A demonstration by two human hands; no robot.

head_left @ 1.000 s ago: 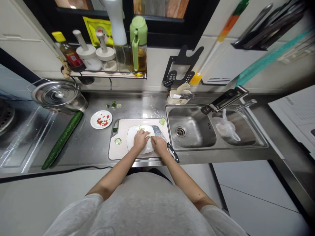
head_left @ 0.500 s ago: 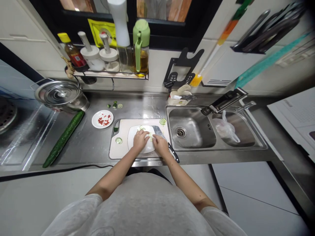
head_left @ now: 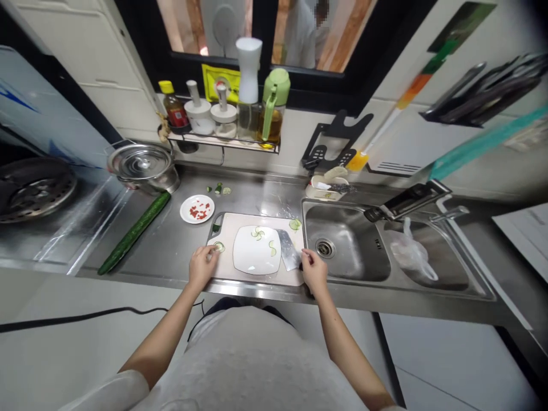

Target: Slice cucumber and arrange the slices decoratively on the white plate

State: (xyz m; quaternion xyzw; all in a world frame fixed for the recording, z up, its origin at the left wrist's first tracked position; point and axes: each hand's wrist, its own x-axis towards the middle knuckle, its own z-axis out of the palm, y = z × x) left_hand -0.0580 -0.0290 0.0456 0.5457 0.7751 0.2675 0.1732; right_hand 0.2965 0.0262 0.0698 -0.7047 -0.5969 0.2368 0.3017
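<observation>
A white square plate [head_left: 252, 260] lies on a pale cutting board [head_left: 229, 225] at the counter's front edge. Two groups of thin cucumber slices [head_left: 258, 232] rest on the plate's far half. My left hand [head_left: 201, 266] sits at the board's left edge, its curled fingertips touching a single cucumber slice [head_left: 219, 246] that lies on the board. My right hand [head_left: 314, 272] is at the board's right corner, closed over the handle of a cleaver [head_left: 287, 257] whose blade lies flat beside the plate.
A whole cucumber [head_left: 135, 231], a small plate of red chilli bits [head_left: 197, 209] and a lidded steel pot [head_left: 143, 162] stand to the left. The double sink [head_left: 346, 254] with a faucet [head_left: 406, 200] and a plastic bag [head_left: 411, 254] is to the right. A bottle rack [head_left: 222, 123] hangs behind.
Both hands have left the plate's middle and moved apart: the left to the slice at the board's left edge, the right to the cleaver's handle. The camera has tilted up and shifted.
</observation>
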